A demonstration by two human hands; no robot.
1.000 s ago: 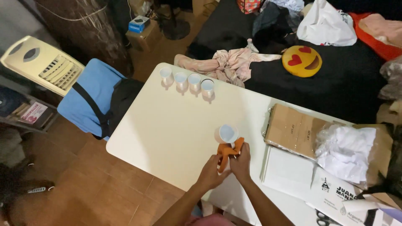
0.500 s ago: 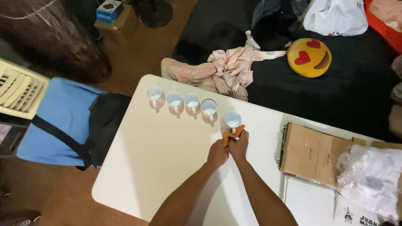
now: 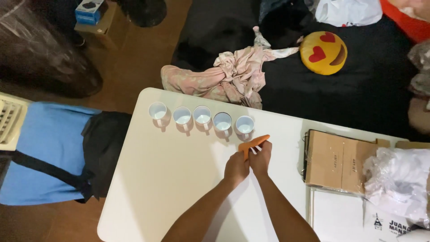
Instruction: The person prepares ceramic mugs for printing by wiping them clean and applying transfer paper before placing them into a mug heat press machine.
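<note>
Worktop (image 3: 170,188), white and broad, takes up most of the view, with brown floor to its left and a black-covered bed along its far edge. Since a second ago a fifth white mug (image 3: 244,125) has joined the row (image 3: 201,117) near that far edge: earlier four stood there and the fifth sat lower down by the hands, whereas now it stands at the right end, just beside the fourth, handle toward the person like the others. That makes the line of five complete and evenly set. On the bed lie a knotted pink cloth (image 3: 224,74) and a round yellow cushion (image 3: 323,52) with red hearts; at the worktop's right side rest a flat cardboard box (image 3: 340,159) and a crumpled white plastic bag (image 3: 396,181). Both hands have come up with the mug and are now just below it, touching each other. The left hand (image 3: 236,169) and the right hand (image 3: 261,157) are each clenched on a small orange tool (image 3: 253,143), whose tip points toward the last mug without touching it; the grip is closed, though what the tool is remains unclear.
</note>
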